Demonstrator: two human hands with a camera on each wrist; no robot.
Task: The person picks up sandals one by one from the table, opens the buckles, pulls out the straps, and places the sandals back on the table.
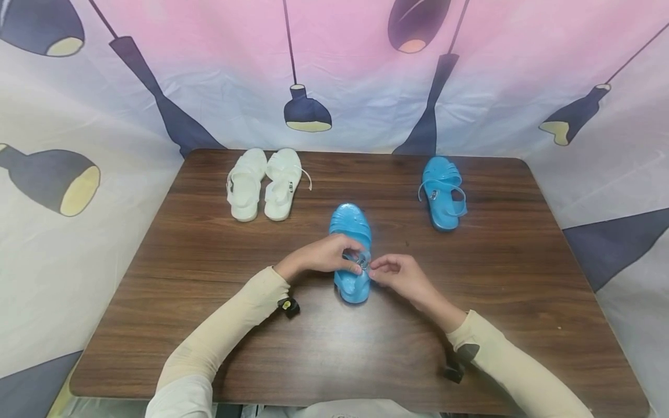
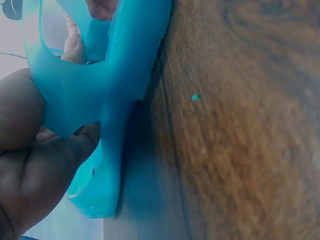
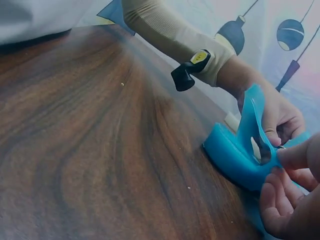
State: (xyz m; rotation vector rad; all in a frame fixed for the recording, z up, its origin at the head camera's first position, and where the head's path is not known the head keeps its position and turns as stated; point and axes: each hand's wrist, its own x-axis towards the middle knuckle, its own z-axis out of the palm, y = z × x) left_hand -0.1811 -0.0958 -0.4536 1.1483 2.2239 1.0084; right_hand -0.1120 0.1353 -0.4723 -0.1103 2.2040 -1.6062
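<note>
A blue jelly sandal [image 1: 350, 220] lies sole down near the middle of the table, its toe pointing away from me. My left hand [image 1: 328, 254] reaches over it from the left, thumb and fingers pinching the strap by the small metal buckle [image 1: 363, 264]. From the right, my right hand [image 1: 401, 276] pinches the strap's side with thumb and fingertips. Both hands meet at the strap [image 3: 254, 112] in the right wrist view. Close up in the left wrist view, the sandal [image 2: 135, 45] partly covers the fingers. Whether the strap end is through the buckle cannot be made out.
A second blue sandal [image 1: 443, 197], its thin strap loose, lies at the back right of the brown wooden table [image 1: 261, 354]. Two white sandals [image 1: 245, 186] stand side by side at the back left. A lamp-patterned cloth [image 1: 355, 75] hangs behind the table.
</note>
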